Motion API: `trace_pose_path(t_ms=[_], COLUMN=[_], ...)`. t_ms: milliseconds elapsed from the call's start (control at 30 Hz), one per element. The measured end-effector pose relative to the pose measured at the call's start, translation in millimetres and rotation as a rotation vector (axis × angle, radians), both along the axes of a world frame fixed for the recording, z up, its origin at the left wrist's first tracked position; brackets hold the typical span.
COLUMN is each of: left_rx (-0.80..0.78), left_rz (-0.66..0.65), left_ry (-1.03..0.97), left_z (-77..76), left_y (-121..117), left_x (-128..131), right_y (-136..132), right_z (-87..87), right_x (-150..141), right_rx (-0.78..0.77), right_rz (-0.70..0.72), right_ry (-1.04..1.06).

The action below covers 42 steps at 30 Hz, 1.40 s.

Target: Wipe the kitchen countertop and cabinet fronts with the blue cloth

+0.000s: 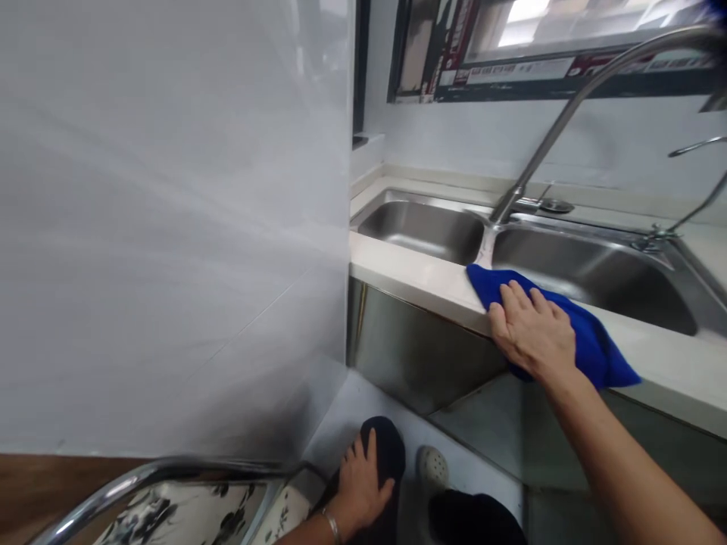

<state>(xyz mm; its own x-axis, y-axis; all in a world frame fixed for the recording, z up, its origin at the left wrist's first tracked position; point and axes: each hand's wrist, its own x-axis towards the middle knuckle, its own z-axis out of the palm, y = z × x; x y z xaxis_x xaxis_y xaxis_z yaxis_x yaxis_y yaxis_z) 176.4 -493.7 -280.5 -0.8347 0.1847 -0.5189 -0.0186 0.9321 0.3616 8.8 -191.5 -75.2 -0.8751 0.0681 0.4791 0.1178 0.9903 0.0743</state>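
My right hand (534,327) lies over a blue cloth (594,344), pressing it onto the front edge of the pale countertop (414,269). Part of the cloth hangs down over the edge, and its far corner reaches the divider between the two sink bowls. The fingers bend over the cloth, holding it against the counter. Lower down, my left hand (363,478) rests on my dark-clad knee (389,446) with fingers and thumb spread, holding nothing. A bracelet circles that wrist.
Behind the cloth is a double steel sink (423,227) with a tall curved faucet (545,144) and a smaller tap (656,236). A glossy white panel (187,227) fills the left. A metal-framed chair (141,477) with a floral surface stands at lower left. Cabinet doors (420,348) lie below the counter.
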Motion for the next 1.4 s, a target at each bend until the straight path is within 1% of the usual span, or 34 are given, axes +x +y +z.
trace_pose_path(t_ms=[67, 167, 333, 433, 533, 633, 700, 800, 867, 933, 1000, 1033, 1067, 1100, 1133, 1167, 1200, 1233, 1267, 1300, 1333, 1367, 1400], left_rx=[0.007, 0.023, 0.023, -0.017, -0.053, -0.069, -0.046, -0.021, -0.027, -0.026, -0.018, -0.012, -0.004, 0.003, 0.009, 0.012, 0.012, 0.009, 0.006, 0.007, 0.010, 0.013, 0.016], left_rz=[0.008, 0.026, 0.105, 0.155, 0.194, 0.220, 0.218, 0.201, 0.194, 0.196, 0.201, 0.202, 0.200, 0.196, 0.190, 0.185, 0.179, 0.174, 0.174, 0.176, 0.180, 0.181, 0.179], left_ry=[0.006, 0.001, 0.009, 0.000, -0.030, -0.007, -0.006, -0.026, -0.004, 0.035, 0.059, 0.059, 0.052, 0.039, 0.027, 0.020, 0.022, 0.028, 0.035, 0.038, 0.036, 0.028, 0.019], left_z=[-1.5, -1.1, -1.3, -6.8, -14.7, -20.3, -20.4, -15.2, -11.1, -9.3, -10.8, -12.5, -14.5, -16.6, -18.6, -20.4, -22.0, -23.3, -24.5, -25.5, -26.3, -26.9, -27.2], left_y=[1.3, -0.8, -15.5, -30.8, -48.0, -61.7, -66.7, -67.4, -65.0, -62.4, -60.9, -60.6, -60.6, -61.0, -61.7, -62.6, -63.8, -65.2, -66.9, -68.9, -71.3, -74.1, -77.3], left_x=[-4.1, -8.8, -10.4, -7.5, -3.0, 0.1, -0.4, -4.5, -7.6, -9.5, -10.1, -10.2, -10.2, -10.5, -10.9, -11.5, -12.1, -12.6, -12.8, -12.8, -12.5, -12.0, -11.3], right_y=[-26.2, -73.9, -151.3, -182.9, -197.6, -194.0, -180.0, -139.4, -103.1, -68.2, -44.2, -38.9, -38.9, -44.8, -56.5, -73.7, -95.8, -121.9, -150.9, -181.7, -213.4, -245.2, -276.6], right_z=[1.2, 5.6, 13.9, 18.6, 22.2, 23.1, 21.9, 16.4, 10.0, 2.8, -4.1, -7.1, -9.5, -10.9, -11.0, -9.2, -5.2, 0.9, 8.9, 18.1, 27.6, 36.2, 43.1], right_x=[-20.7, -53.3, -101.3, -122.4, -133.3, -132.4, -125.3, -102.3, -76.4, -43.6, -10.4, 3.8, 15.3, 23.8, 29.5, 33.0, 35.0, 36.1, 37.2, 38.8, 41.3, 45.0, 50.3], right_rx=[-0.004, -0.032, -0.120, -0.134, -0.118, -0.091, -0.055, -0.001, 0.004, -0.049, -0.194, -0.308, -0.449, -0.606, -0.784, -0.981, -1.189, -1.402, -1.611, -1.776, -1.891, -1.953, -1.964], right_rz=[0.044, 0.125, 0.240, 0.323, 0.383, 0.438, 0.466, 0.440, 0.403, 0.394, 0.383, 0.339, 0.254, 0.149, 0.043, -0.044, -0.096, -0.106, -0.061, 0.014, 0.095, 0.166, 0.240], right_ry=[0.009, -0.006, -0.041, -0.089, -0.130, -0.144, -0.142, -0.121, -0.085, -0.020, 0.089, 0.170, 0.269, 0.364, 0.443, 0.502, 0.538, 0.542, 0.551, 0.543, 0.513, 0.504, 0.507])
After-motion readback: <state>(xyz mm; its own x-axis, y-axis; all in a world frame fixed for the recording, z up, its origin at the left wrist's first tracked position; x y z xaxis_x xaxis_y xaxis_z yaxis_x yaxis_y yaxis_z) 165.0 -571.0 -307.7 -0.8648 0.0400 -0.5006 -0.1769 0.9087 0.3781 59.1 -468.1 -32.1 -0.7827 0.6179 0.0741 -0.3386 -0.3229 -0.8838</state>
